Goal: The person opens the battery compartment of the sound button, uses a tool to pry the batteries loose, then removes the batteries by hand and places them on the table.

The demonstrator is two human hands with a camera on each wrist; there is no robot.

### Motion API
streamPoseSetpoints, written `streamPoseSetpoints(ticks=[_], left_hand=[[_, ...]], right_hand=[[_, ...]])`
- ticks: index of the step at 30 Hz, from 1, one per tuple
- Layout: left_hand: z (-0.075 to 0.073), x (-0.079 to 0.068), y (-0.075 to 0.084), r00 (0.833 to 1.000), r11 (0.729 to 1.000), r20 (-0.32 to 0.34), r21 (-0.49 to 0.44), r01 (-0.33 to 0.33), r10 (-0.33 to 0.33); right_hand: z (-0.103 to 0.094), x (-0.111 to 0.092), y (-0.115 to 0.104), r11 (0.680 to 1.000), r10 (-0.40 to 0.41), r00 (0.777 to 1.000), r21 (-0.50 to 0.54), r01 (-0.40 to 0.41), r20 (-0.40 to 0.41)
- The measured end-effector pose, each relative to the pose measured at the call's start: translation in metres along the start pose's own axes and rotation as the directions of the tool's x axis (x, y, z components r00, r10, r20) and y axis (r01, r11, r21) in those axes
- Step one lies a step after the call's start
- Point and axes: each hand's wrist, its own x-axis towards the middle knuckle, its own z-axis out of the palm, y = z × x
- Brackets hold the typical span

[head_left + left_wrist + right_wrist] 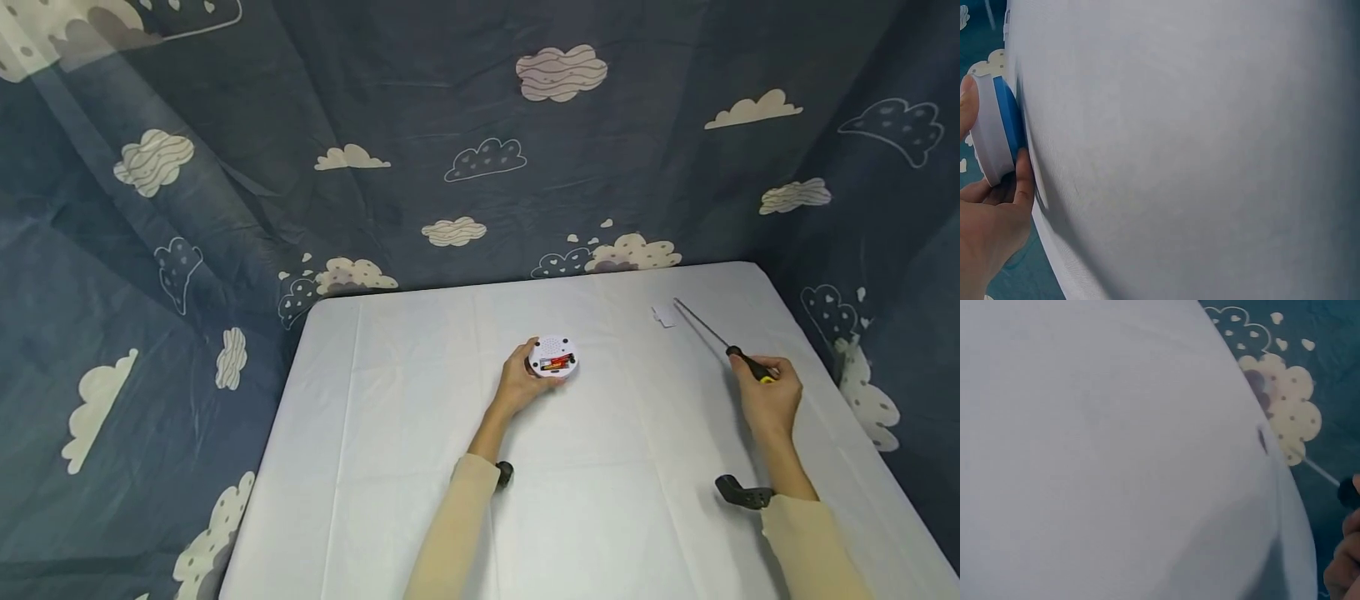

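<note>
Near the table's middle, my left hand (pixel 517 385) grips a round white device (pixel 552 345) by its edge, its underside facing up. An uncovered compartment there shows red and yellow batteries (pixel 557 363). In the left wrist view, the device's white body (pixel 991 134) has a blue part (pixel 1011 119) towards the table, with thumb and fingers on either side. On the right, my right hand (pixel 774 398) holds a screwdriver (pixel 751 365) by its black-and-yellow handle, the long shaft pointing to the far left. Close to its tip lies a small whitish piece (pixel 664 316), too small to identify.
A white cloth covers the table (pixel 420 400). Dark blue curtains (pixel 405 92) with cloud prints hang along its back and sides. Black wrist devices (pixel 742 493) are worn on both forearms.
</note>
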Motion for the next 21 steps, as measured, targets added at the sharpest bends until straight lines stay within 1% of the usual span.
streamPoseSetpoints(ticks=[3, 6, 8, 13, 18, 21], left_hand=[[0.0, 0.001, 0.0, 1.0, 1.0, 0.004, 0.011, -0.008, 0.008], [0.0, 0.001, 0.0, 1.0, 1.0, 0.008, 0.012, -0.011, 0.011], [0.0, 0.0, 0.001, 1.0, 1.0, 0.005, 0.007, -0.014, 0.014], [-0.001, -0.002, 0.0, 1.0, 1.0, -0.008, 0.0, -0.02, 0.02], [0.0, -0.001, -0.003, 0.999, 0.999, -0.006, 0.005, -0.032, 0.032], [0.001, 0.0, -0.003, 0.999, 0.999, -0.006, 0.008, -0.038, 0.038]], right_hand=[[0.004, -0.001, 0.008, 0.999, 0.016, 0.999, -0.029, -0.018, -0.043], [0.007, -0.005, 0.012, 0.997, 0.025, 0.998, -0.078, -0.029, -0.054], [0.009, -0.007, 0.013, 0.993, 0.016, 0.998, -0.12, -0.022, -0.053], [0.015, -0.013, 0.017, 0.972, -0.038, 0.999, -0.235, 0.028, -0.037], [0.019, -0.015, 0.02, 0.96, -0.095, 0.994, -0.27, 0.077, -0.054], [0.02, -0.015, 0.021, 0.951, -0.131, 0.99, -0.288, 0.112, -0.046]])
